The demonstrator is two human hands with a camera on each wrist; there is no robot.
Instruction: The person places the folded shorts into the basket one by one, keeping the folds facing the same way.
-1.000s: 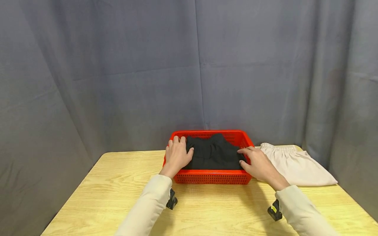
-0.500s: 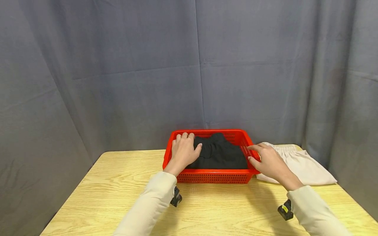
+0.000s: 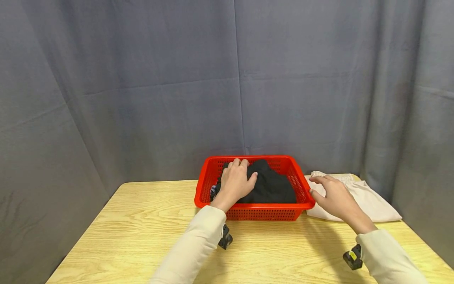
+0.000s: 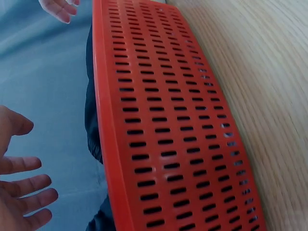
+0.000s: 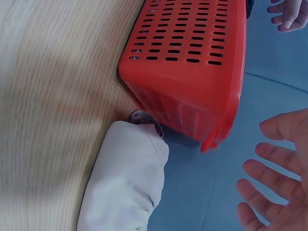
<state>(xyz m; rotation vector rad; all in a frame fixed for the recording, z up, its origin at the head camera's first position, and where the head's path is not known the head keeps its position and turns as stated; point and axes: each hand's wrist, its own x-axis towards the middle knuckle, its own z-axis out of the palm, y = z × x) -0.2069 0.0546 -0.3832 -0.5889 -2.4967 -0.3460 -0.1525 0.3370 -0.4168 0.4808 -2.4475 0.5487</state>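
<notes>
A red plastic basket [image 3: 262, 206] with slotted walls stands at the back of the table, and a black cloth garment [image 3: 274, 187] lies bunched inside it. My left hand [image 3: 237, 181] hovers over the garment, hiding part of it; in the left wrist view its fingers [image 4: 33, 185] are spread apart with nothing between them. Just outside the basket's right rim is my right hand [image 3: 333, 199], its fingers loosely bent and holding nothing. Beyond that hand lies a cream garment [image 3: 372, 203] with a gathered waistband, flat on the table.
Grey curtains [image 3: 159, 118] hang behind the table and at both sides. The wooden tabletop [image 3: 149, 236] extends in front of the basket and to its left. A small dark and white patterned bit [image 3: 213, 191] shows inside the basket's left end.
My left hand has moved right across the black garment, uncovering the basket's left end. My right hand has left the garment's right side and moved out past the right rim.
</notes>
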